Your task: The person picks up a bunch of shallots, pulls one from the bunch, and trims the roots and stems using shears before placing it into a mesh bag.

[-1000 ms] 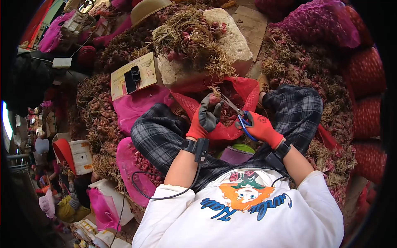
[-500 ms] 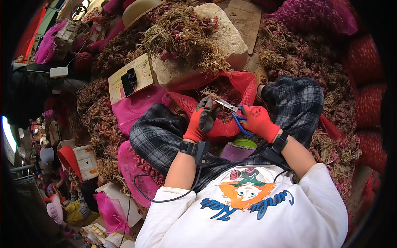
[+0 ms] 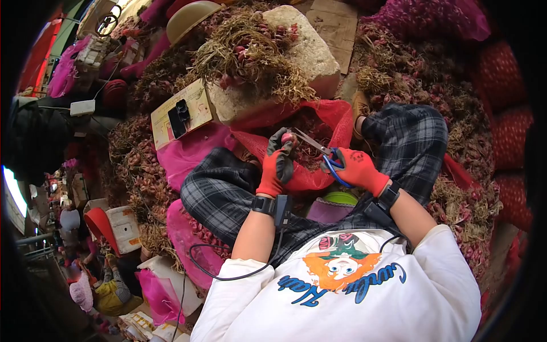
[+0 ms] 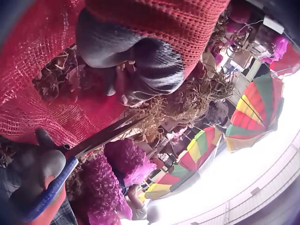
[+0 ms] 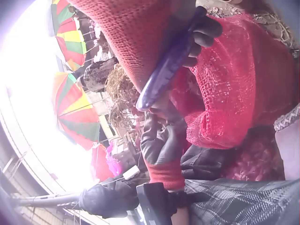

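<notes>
My left hand (image 3: 277, 165), in a red and grey glove, grips a small red shallot (image 3: 286, 138) between thumb and fingers. In the left wrist view its curled grey fingertips (image 4: 159, 70) hide most of the shallot. My right hand (image 3: 363, 171), gloved alike, holds scissors by their blue handles (image 3: 337, 172). The parted scissor blades (image 3: 310, 141) point toward the shallot, tips close beside it. Beneath both hands lies a red mesh bag (image 3: 343, 117), its mouth spread, with loose dry skins and shallots inside.
A pale stone block (image 3: 310, 48) carries a heap of dried shallot bunches (image 3: 245, 57). To its left a phone (image 3: 179, 117) rests on a printed board (image 3: 199, 102). A green-rimmed container (image 3: 340, 198) stands between the plaid-trousered legs. More shallots (image 3: 416, 74) cover the ground.
The scissor blades closed across the shallot's dry strands, then parted again. The straw-coloured tuft seen on it earlier no longer shows. The left hand has turned, exposing the shallot's red side.
</notes>
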A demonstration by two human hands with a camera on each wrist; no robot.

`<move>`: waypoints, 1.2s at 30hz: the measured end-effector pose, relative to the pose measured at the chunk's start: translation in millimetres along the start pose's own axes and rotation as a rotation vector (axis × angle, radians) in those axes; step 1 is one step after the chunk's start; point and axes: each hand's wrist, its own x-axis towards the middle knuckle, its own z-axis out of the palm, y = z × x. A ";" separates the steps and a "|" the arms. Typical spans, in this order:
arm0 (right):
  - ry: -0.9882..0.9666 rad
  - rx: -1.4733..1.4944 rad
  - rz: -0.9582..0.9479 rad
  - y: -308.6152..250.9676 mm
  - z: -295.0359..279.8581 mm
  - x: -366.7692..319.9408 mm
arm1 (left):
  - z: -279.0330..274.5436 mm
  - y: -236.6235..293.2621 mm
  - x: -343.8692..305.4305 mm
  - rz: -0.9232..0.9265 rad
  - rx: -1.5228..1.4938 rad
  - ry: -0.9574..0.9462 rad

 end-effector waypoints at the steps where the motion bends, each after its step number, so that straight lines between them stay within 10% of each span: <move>1: -0.010 -0.007 -0.005 0.3 0.5 0.4 | -1.9 -1.3 1.6 0.034 0.007 -0.013; 8: 0.013 0.003 -0.049 7.5 7.8 2.6 | -6.0 -6.8 4.2 0.089 -0.032 -0.060; 14: -0.331 0.402 0.154 23.7 3.0 7.4 | -5.9 3.3 3.7 0.149 0.050 -0.158; 23: -0.130 0.201 -0.004 6.3 0.6 -0.8 | -2.8 7.4 6.4 0.191 0.132 -0.161; 29: -0.239 0.971 0.275 14.5 -3.5 6.2 | 9.3 16.4 4.2 0.003 0.038 0.005; 33: -0.137 1.102 0.239 12.9 -0.3 33.5 | 43.4 29.7 -13.2 -0.129 0.660 -0.190; 36: -0.215 1.267 0.147 -0.3 10.5 39.8 | 14.6 2.6 -8.2 -0.177 0.387 -0.281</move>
